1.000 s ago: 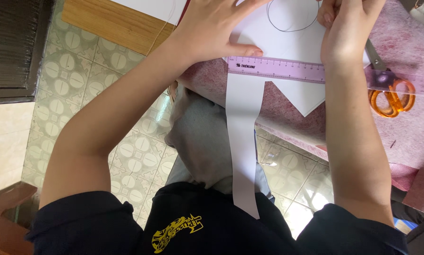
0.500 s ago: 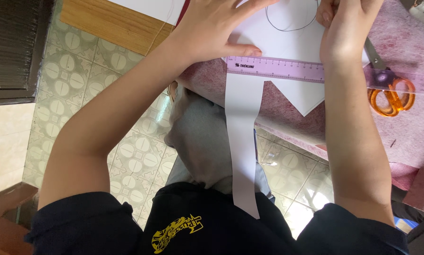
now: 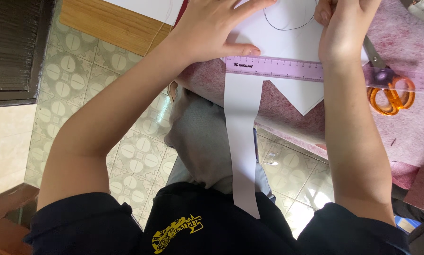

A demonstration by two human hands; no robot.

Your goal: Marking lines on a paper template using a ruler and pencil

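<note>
My left hand [image 3: 216, 28] lies flat with spread fingers on a white paper sheet [image 3: 287, 45], its thumb along the top edge of a purple ruler [image 3: 278, 68] that crosses the sheet. A curved pencil line is drawn on the paper between my hands. My right hand [image 3: 344, 26] rests on the paper's right part with its fingers curled; the frame's top edge cuts off the fingertips, so what they hold is hidden. A long cut strip of the paper [image 3: 242, 141] hangs over the table edge toward my lap.
Orange-handled scissors [image 3: 391, 94] lie on the mottled pink tabletop [image 3: 410, 42], partly under the ruler's right end. A wooden board [image 3: 108, 23] sits at the upper left. Patterned floor tiles [image 3: 80, 61] show below, with a dark slatted panel [image 3: 13, 47] at far left.
</note>
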